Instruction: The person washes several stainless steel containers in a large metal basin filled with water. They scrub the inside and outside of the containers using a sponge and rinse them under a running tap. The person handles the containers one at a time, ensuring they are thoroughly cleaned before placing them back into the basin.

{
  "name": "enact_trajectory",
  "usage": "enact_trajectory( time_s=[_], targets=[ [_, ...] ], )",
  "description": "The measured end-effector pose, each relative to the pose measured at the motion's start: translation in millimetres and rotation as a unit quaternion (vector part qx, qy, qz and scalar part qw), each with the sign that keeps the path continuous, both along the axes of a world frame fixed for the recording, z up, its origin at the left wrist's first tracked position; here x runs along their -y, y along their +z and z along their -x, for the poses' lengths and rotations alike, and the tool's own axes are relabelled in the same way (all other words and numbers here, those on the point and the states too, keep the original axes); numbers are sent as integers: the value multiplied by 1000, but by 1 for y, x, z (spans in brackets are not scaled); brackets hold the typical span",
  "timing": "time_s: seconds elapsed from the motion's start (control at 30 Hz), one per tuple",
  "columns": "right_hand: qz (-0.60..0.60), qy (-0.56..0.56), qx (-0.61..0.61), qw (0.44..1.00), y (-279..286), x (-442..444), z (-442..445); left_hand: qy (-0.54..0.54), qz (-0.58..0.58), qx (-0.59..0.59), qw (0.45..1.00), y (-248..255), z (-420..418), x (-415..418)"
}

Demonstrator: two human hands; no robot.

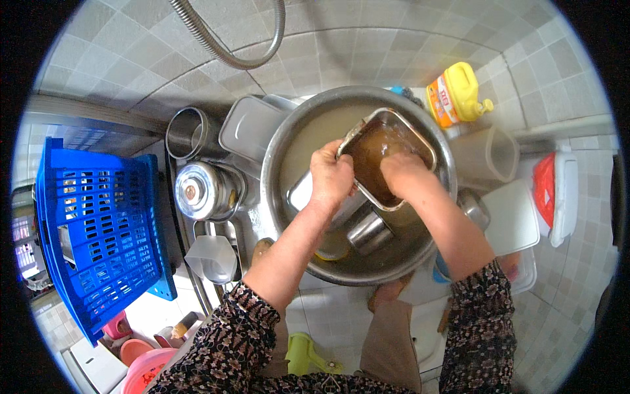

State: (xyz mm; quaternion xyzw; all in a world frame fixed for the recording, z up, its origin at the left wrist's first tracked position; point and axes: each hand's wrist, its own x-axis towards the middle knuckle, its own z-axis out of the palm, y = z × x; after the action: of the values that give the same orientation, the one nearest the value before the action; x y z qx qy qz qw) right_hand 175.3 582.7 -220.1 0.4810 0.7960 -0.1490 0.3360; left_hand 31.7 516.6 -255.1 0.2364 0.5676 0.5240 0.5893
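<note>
My left hand (332, 170) grips the near-left rim of a rectangular steel pan (374, 191), tilted over a large round metal basin (273, 162). My right hand (404, 173) is inside the pan, its fingers partly hidden in brownish liquid; what they hold, if anything, cannot be made out. Cloudy water (315, 128) fills much of the basin. Below the pan, a steel cup (370, 230) lies on its side in that water. Another shiny metal vessel (301, 191) shows partly behind my left wrist.
Left of the basin are a clear plastic container (253, 125), a steel pot (186, 133), a lidded steel canister (197, 191) and a blue plastic crate (108, 221). A yellow detergent jug (455, 96) and a translucent container (485, 152) stand right. A metal hose (231, 56) hangs above.
</note>
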Motion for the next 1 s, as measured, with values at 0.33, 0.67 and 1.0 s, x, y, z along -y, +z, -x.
enact_trajectory(
  time_s=[0.33, 0.67, 1.0],
  targets=[
    [98, -11, -17, 995, 27, 12, 22, 56, 17, 3, 998, -2, -8, 1],
    [236, -305, -379, 841, 14, -8, -5, 71, 39, 33, 996, -6, -5, -1],
    [-12, -219, -550, 806, -12, 19, 36, 66, 32, 39, 997, -7, 0, -2]
  ],
)
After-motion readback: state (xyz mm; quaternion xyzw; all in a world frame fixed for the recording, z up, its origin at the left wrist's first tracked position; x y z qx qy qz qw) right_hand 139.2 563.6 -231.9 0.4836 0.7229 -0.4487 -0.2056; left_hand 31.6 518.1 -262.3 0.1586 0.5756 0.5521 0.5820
